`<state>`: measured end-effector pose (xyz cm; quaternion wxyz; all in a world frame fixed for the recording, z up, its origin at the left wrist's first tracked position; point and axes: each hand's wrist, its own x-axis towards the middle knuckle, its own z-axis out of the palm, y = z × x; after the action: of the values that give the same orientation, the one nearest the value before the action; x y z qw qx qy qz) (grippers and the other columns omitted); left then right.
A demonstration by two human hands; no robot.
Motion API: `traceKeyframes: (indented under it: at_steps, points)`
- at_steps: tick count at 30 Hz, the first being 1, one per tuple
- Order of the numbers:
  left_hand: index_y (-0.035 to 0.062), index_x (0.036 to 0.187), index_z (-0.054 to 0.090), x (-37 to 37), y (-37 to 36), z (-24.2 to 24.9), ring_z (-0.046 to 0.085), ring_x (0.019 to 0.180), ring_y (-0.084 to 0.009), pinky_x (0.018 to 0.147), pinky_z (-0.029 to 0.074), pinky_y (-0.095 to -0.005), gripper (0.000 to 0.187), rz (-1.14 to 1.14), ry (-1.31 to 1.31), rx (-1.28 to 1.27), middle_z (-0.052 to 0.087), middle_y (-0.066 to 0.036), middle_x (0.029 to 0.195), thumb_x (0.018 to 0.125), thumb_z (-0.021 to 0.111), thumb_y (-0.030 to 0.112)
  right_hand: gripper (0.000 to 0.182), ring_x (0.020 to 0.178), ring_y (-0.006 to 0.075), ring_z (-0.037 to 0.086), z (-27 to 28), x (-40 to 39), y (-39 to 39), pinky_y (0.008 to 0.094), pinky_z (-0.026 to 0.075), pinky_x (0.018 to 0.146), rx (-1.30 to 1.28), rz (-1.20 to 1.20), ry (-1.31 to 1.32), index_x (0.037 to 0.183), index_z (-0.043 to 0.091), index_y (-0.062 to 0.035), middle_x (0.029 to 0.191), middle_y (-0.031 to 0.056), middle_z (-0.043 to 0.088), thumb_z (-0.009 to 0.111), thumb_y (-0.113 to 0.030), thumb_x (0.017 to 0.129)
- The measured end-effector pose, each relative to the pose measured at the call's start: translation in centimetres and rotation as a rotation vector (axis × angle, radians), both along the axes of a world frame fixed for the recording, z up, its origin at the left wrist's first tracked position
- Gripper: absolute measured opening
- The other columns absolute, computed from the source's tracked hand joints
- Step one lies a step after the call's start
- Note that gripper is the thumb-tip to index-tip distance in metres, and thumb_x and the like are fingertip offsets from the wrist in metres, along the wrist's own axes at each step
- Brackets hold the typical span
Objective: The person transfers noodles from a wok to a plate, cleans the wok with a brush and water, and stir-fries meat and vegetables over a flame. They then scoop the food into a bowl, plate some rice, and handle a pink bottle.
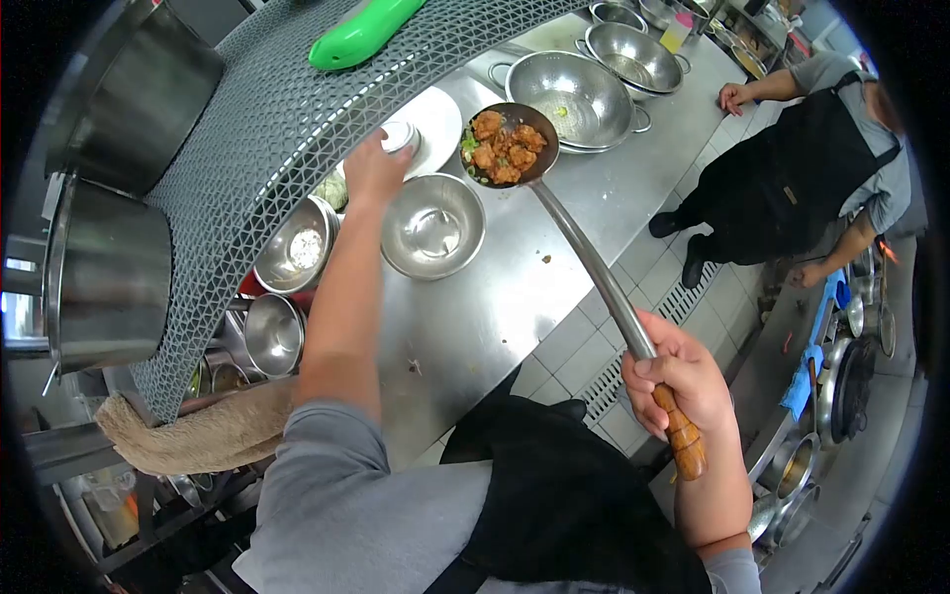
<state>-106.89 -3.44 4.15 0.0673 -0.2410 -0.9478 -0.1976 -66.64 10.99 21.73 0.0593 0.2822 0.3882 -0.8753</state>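
Note:
My right hand (678, 376) is wrapped round the wooden-ended handle of a long metal ladle (594, 262). Browned fried pieces (503, 153) and some chopped green bits lie in the ladle's bowl, which hangs over the steel counter. At the far side, my left hand (374, 170) reaches in under the shelf edge, its thumb against a small white bowl (399, 136); the shelf partly hides its fingers. That bowl sits over a white plate (442, 119). Just below, between hand and ladle, stands a bare steel mixing bowl (433, 230).
A mesh-covered shelf (287, 109) overhangs at left, carrying steel pots (111, 282) and a green object (361, 38). Steel colanders (574, 99) stand beyond the ladle. Another person (792, 168) in a black apron stands at right. A brown towel (198, 436) hangs at lower left.

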Motion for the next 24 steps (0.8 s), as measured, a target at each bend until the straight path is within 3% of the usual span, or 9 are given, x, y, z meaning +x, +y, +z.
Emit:
traceKeyframes:
  at_steps: [2, 5, 8, 9, 12, 17, 21, 24]
  points:
    - [0.0051, 0.113, 0.055, -0.3, 0.2, -0.3, 0.057, 0.105, -0.0348, 0.088, 0.046, -0.0402, 0.053, 0.025, -0.006, 0.061, 0.054, -0.018, 0.114, 0.077, 0.072, 0.04, 0.055, 0.036, 0.0099, 0.047, 0.0, 0.1, 0.0, 0.0209, 0.04, 0.032, -0.017, -0.008, -0.002, 0.136, 0.037, 0.0016, 0.063, 0.0039, 0.046, 0.046, 0.003, 0.081]
    - [0.0063, 0.112, 0.055, -1.6, 0.6, -1.4, 0.057, 0.104, -0.0331, 0.089, 0.046, -0.0411, 0.055, 0.023, -0.282, -0.001, 0.053, -0.017, 0.113, 0.075, 0.073, 0.042, 0.057, 0.036, 0.0102, 0.046, 0.0, 0.1, -0.1, 0.0214, 0.039, 0.031, -0.025, -0.02, -0.005, 0.137, 0.036, 0.0009, 0.064, 0.0048, 0.045, 0.046, 0.004, 0.08]
    - [0.0071, 0.11, 0.056, -1.2, 1.0, -2.0, 0.057, 0.104, -0.0329, 0.089, 0.047, -0.0405, 0.053, 0.049, -0.191, 0.035, 0.053, -0.017, 0.114, 0.074, 0.074, 0.042, 0.058, 0.035, 0.0107, 0.045, 0.1, -0.1, -0.4, 0.0222, 0.039, 0.031, -0.02, -0.037, -0.011, 0.137, 0.036, 0.0007, 0.064, 0.0055, 0.045, 0.046, 0.005, 0.08]
    - [0.0075, 0.107, 0.058, -0.7, 1.2, -0.8, 0.057, 0.104, -0.0326, 0.089, 0.046, -0.0406, 0.05, 0.086, -0.321, -0.006, 0.054, -0.017, 0.113, 0.073, 0.074, 0.042, 0.058, 0.035, 0.011, 0.045, 0.2, 0.0, -0.5, 0.0226, 0.039, 0.031, -0.022, -0.044, -0.017, 0.137, 0.036, 0.0007, 0.064, 0.0057, 0.045, 0.046, 0.005, 0.079]
    - [0.0071, 0.105, 0.06, -0.6, 1.0, -1.6, 0.056, 0.104, -0.0321, 0.09, 0.045, -0.0407, 0.049, 0.085, -0.195, 0.067, 0.055, -0.016, 0.111, 0.072, 0.074, 0.041, 0.057, 0.035, 0.0118, 0.045, 0.1, 0.0, -0.6, 0.0235, 0.039, 0.03, -0.014, -0.032, 0.01, 0.135, 0.037, 0.0001, 0.064, 0.006, 0.044, 0.046, 0.004, 0.079]
    - [0.0064, 0.102, 0.061, -0.6, 0.6, -1.5, 0.056, 0.103, -0.0314, 0.09, 0.045, -0.0402, 0.049, 0.093, -0.248, 0.191, 0.058, -0.017, 0.106, 0.07, 0.074, 0.042, 0.056, 0.035, 0.0129, 0.044, -0.1, -0.1, -1.2, 0.0246, 0.039, 0.03, -0.009, -0.05, -0.001, 0.134, 0.038, -0.0012, 0.064, 0.0063, 0.044, 0.046, 0.003, 0.079]
    - [0.0055, 0.1, 0.061, -0.7, 0.9, -1.5, 0.057, 0.102, -0.031, 0.09, 0.045, -0.0402, 0.049, 0.115, -0.197, 0.11, 0.059, -0.016, 0.105, 0.069, 0.074, 0.041, 0.057, 0.035, 0.0132, 0.044, -0.4, 0.1, -1.2, 0.0253, 0.039, 0.03, -0.014, -0.059, -0.007, 0.135, 0.037, -0.0021, 0.065, 0.0066, 0.044, 0.046, 0.003, 0.079]
    - [0.0046, 0.099, 0.061, -0.8, 0.8, -1.5, 0.057, 0.102, -0.0303, 0.09, 0.045, -0.0399, 0.05, 0.09, -0.241, 0.235, 0.059, -0.016, 0.104, 0.067, 0.075, 0.041, 0.057, 0.035, 0.0132, 0.044, -0.4, 0.1, -1.1, 0.0254, 0.039, 0.03, -0.034, -0.065, -0.006, 0.136, 0.037, -0.0025, 0.065, 0.0069, 0.044, 0.046, 0.003, 0.079]
